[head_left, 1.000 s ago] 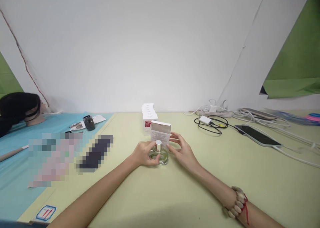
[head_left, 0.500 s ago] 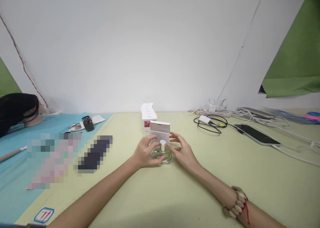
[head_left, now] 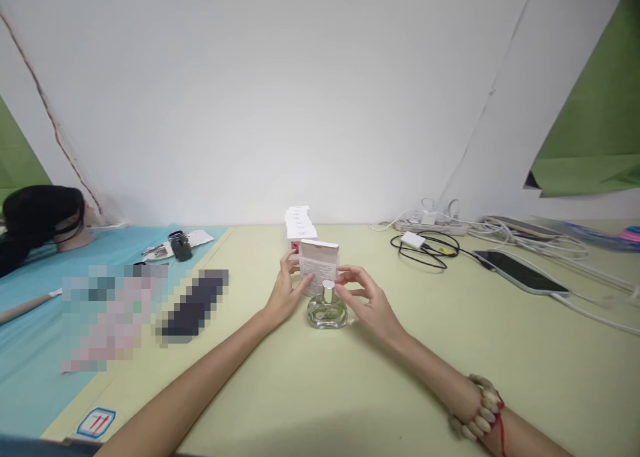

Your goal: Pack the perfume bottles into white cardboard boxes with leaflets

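A clear glass perfume bottle with a silver cap stands upright on the pale green table. Right behind it is an open white carton, its top lip raised and small print on its front. My left hand grips the carton's left side, thumb across the front and fingers round the edge. At the right edge of the same carton are the fingertips of my right hand, with its thumb close beside the bottle's cap. The carton's lower part is hidden by the bottle.
Behind the carton, a row of white boxes runs back to the wall. Cables, a white adapter and a phone lie at right. On the left are a dark jar, blurred-out items and a dark-haired mannequin head.
My left hand has moved off the bottle and back to the carton's left side. The bottle now shows in full. My right hand stays near the carton's right edge.
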Available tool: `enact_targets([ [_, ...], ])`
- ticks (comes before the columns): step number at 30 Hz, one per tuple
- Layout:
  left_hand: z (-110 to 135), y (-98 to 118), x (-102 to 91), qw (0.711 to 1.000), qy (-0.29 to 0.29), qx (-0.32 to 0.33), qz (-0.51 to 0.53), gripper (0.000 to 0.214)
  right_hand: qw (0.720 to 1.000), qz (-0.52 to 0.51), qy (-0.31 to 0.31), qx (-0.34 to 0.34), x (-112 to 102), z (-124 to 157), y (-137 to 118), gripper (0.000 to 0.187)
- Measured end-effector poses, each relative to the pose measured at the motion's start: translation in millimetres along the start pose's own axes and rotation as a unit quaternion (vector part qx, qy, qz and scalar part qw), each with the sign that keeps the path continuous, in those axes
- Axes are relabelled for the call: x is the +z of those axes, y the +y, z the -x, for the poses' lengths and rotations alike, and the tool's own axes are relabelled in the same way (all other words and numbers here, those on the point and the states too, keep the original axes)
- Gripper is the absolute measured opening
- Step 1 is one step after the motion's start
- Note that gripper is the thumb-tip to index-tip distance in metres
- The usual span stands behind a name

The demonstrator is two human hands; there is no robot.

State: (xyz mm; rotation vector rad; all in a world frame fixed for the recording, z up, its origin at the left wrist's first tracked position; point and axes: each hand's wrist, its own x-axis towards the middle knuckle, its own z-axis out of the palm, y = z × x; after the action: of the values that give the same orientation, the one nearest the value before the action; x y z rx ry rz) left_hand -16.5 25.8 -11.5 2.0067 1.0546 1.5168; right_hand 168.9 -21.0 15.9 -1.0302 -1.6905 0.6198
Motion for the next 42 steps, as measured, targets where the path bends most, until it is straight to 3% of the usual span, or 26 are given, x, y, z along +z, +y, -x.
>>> enact_targets([
  [2,-1,3,-0.7,0.999,-0.029,-0.009,0.027,0.055,0.998,0.030,-0.041,-0.025,1,3,-3,0.043],
  [5,-1,8,-2.7,1.000,-0.016,-0.018,0.020,0.057,0.991,0.084,-0.089,-0.056,4,8,0,0.052],
  [8,1,10,-4.3,0.999,0.006,-0.029,0.018,0.047,0.984,0.126,-0.095,-0.086,6,10,4,0.057],
  [11,1,8,-5.3,0.993,0.038,-0.060,0.089,0.040,0.974,0.161,-0.098,-0.124,5,11,5,0.062],
  [15,-1,3,-6.3,0.965,0.090,-0.121,0.214,0.056,0.957,0.200,-0.142,-0.156,3,12,-1,0.058],
  [18,-3,2,-7.7,0.952,0.105,-0.132,0.256,0.071,0.953,0.206,-0.151,-0.161,3,14,-4,0.054],
  [22,-3,4,-10.1,0.951,0.116,-0.120,0.261,0.074,0.967,0.181,-0.118,-0.134,6,17,-1,0.056],
  [25,-1,9,-8.8,0.953,0.135,-0.127,0.238,0.060,0.990,0.096,-0.045,-0.094,6,16,-1,0.058],
  [28,5,21,-1.5,0.950,0.153,-0.141,0.232,0.048,0.996,-0.011,0.038,-0.083,4,12,-6,0.058],
  [30,10,30,5.8,0.944,0.107,-0.167,0.263,0.047,0.991,-0.057,0.090,-0.085,2,8,-9,0.058],
  [35,21,51,20.5,0.910,-0.071,-0.265,0.310,0.048,0.970,-0.099,0.190,-0.118,-6,2,-15,0.057],
  [39,30,63,25.9,0.896,-0.120,-0.277,0.326,0.047,0.961,-0.080,0.210,-0.162,-7,1,-16,0.055],
  [42,34,69,27.9,0.889,-0.137,-0.282,0.334,0.051,0.964,-0.040,0.181,-0.190,-6,3,-15,0.051],
])
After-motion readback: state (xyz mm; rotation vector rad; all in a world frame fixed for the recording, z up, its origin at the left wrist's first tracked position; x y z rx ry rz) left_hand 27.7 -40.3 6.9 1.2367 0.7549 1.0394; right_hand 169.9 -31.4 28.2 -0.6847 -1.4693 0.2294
